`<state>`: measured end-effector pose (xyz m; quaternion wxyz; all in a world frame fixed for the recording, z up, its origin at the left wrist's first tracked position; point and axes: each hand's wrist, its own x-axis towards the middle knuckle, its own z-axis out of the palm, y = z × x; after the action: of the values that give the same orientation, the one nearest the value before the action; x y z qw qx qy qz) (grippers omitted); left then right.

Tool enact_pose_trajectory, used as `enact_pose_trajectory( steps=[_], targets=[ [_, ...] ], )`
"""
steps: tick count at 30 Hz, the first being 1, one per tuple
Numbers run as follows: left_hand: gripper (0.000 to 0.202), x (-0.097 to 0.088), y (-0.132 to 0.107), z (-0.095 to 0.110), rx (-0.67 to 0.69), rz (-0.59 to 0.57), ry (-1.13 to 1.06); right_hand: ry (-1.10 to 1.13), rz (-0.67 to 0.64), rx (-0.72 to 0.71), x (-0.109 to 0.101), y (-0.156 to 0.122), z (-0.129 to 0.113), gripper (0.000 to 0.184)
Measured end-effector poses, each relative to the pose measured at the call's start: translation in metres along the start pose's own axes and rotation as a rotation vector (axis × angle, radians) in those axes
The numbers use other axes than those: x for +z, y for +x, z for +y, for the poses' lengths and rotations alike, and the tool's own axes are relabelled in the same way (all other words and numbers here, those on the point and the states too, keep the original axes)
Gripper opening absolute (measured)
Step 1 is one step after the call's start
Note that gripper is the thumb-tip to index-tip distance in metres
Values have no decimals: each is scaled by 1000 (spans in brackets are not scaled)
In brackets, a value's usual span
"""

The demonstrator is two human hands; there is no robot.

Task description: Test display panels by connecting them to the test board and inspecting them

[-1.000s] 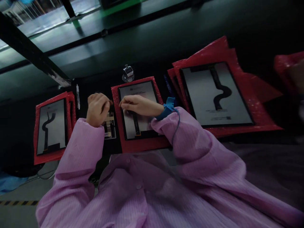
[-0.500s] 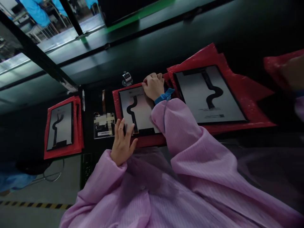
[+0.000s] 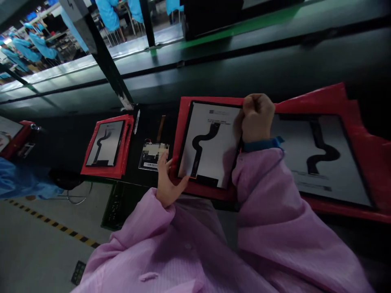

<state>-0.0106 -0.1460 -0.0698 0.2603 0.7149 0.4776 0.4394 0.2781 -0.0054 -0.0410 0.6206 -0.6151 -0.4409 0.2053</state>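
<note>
In front of me an LCD panel [image 3: 224,140], grey-backed with a curved black ribbon cable [image 3: 198,142], lies on a red plastic bag [image 3: 185,112]. My right hand [image 3: 258,116], with a blue strap at the wrist, is closed on the bag's upper right corner. At the panel's lower left, my left hand [image 3: 168,183] is open, thumb beside the panel's corner and fingers reaching toward a small circuit board [image 3: 149,154]. Whether the thumb presses on the bag I cannot tell. A second LCD panel [image 3: 351,175] on red plastic lies partly behind my right forearm.
Farther left, another panel [image 3: 105,142] rests on stacked red bags [image 3: 124,162], near a white pen [image 3: 137,121]. A co-worker's blue sleeve [image 3: 24,179] is at the left edge. A dark upright post [image 3: 106,61] stands behind the bench.
My view has swung left. The bag with its panel looks larger and tilted, its upper edge raised by my closed right hand. The metal clip behind it is now hidden. My left hand's thumb has spread out.
</note>
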Motion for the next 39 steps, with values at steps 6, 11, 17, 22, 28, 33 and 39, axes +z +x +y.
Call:
enact_pose_trajectory(
  steps=[6,11,17,22,28,33,39],
  targets=[
    [70,-18,22,14,-437,-138,-342,220,39,120,16,-13,-9,32],
    [70,-79,35,7,-712,75,-515,393,-241,251,50,-37,-17,34],
    [59,-200,53,-20,-743,287,-414,373,-628,398,75,-58,-22,42],
    [34,-275,72,-37,-845,318,-143,336,-694,403,78,-59,-21,35],
    [35,-304,81,-49,-862,261,162,314,-699,393,73,-58,-21,27],
    [37,-294,69,-34,-426,473,778,250,-701,366,74,-57,-18,13],
    [13,-200,59,66,88,84,190,83,-660,266,77,-60,-20,9]
  ],
)
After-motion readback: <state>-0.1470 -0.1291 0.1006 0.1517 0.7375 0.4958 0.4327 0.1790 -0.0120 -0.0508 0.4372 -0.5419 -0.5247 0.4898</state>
